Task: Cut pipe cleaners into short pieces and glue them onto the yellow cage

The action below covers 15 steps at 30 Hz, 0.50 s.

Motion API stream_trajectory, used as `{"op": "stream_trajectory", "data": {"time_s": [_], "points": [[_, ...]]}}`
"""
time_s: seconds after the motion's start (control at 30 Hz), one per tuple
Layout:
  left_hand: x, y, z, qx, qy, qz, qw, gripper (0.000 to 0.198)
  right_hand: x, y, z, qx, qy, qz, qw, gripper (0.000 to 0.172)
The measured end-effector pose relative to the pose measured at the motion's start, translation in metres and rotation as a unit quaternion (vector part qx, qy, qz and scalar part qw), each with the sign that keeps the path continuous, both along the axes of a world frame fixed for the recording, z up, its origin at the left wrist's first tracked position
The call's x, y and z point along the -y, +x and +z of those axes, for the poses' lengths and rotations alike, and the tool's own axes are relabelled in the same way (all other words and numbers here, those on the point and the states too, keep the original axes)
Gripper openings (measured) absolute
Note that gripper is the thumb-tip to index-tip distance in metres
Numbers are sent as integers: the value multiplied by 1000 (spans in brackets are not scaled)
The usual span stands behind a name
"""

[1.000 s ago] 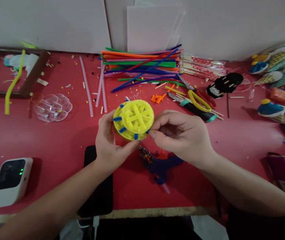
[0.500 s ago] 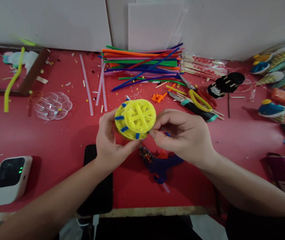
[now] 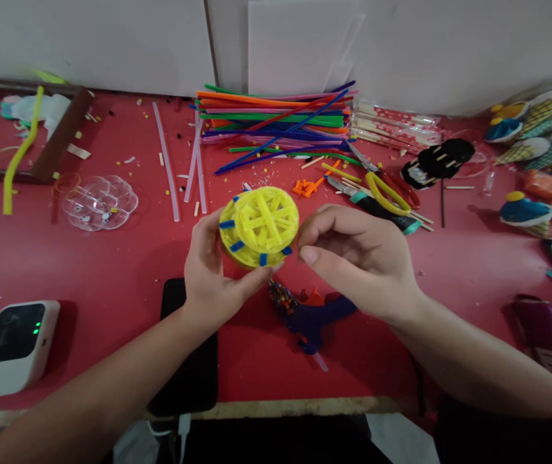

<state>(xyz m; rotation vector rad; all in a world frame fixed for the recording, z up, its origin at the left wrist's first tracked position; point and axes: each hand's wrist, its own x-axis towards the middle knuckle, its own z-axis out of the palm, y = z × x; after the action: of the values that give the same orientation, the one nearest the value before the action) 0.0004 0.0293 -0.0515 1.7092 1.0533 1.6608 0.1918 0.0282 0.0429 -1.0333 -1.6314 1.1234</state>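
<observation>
My left hand (image 3: 213, 274) is closed around a round, two-tiered yellow pipe-cleaner piece (image 3: 266, 222), its thumb along the lower edge. Crossing yellow strips fill the smaller top disc, and short blue pipe-cleaner bits (image 3: 236, 246) sit spaced around the wider rim. Just right of the piece, a small gap away from it, is my right hand (image 3: 360, 264). Its thumb and index tips are brought together, the other fingers curled, with nothing visible between them. Beneath the hands a dark blue glue gun (image 3: 312, 319) with an orange trigger lies on the red table (image 3: 256, 380).
Colourful pipe cleaners (image 3: 276, 122) are piled at the back. Scissors (image 3: 387, 193), pliers (image 3: 377, 209) and orange scraps (image 3: 307, 187) lie behind my right hand. To the left are a clear flower-shaped tray (image 3: 102, 203), a black phone (image 3: 189, 361) and a white device (image 3: 17, 348).
My right hand has drawn back to the right from the yellow piece, leaving a blue bit showing on its right rim. My left hand has shifted slightly left and up with the piece.
</observation>
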Motion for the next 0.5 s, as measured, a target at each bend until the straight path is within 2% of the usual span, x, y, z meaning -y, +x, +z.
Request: {"op": "stream_trajectory", "data": {"time_s": [0.5], "points": [[0,-2,0,-14,-10,3,1000,87,2,-3,-4,53,55,-35,996,15]]}}
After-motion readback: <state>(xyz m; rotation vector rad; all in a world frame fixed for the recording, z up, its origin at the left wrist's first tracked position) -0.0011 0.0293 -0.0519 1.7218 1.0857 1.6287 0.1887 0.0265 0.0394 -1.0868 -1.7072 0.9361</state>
